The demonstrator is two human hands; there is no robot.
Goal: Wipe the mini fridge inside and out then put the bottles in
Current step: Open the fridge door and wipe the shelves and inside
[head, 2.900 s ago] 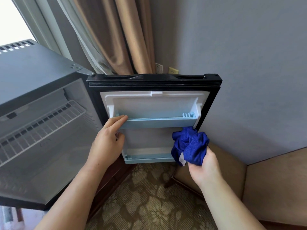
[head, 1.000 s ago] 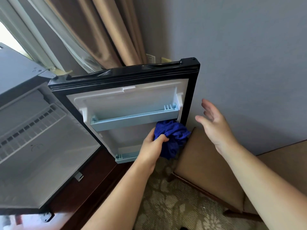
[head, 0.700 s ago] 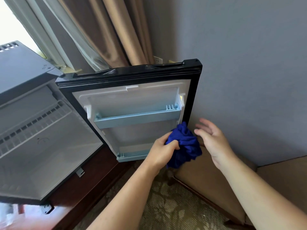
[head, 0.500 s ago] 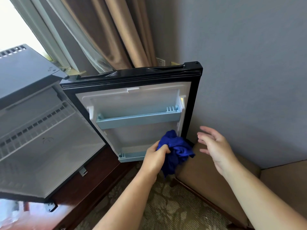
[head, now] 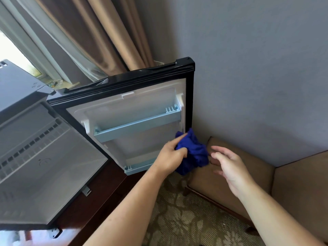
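Since the earliest frame the blue cloth has changed hands. The left hand now grips it in curled fingers, bunched against the free edge of the door, near its lower right corner and just below the upper door shelf. The right hand, which carried it before, hangs just beside the cloth with fingers loosely spread, holding nothing. Nothing braces the door, so a firm wipe along that edge could swing it back towards the grey wall or against the chair close behind it, and the wipe would lose its pressure. A loose fold of cloth might also catch on the lower door shelf. The white liner looks smooth and hard and should wipe easily, while the ribbed black seal round the door probably needs a slower pass. The mini fridge stands open on a dark wooden cabinet, its wire shelf bare. No bottles are in view. Tan curtains hang behind, and a patterned carpet covers the floor.
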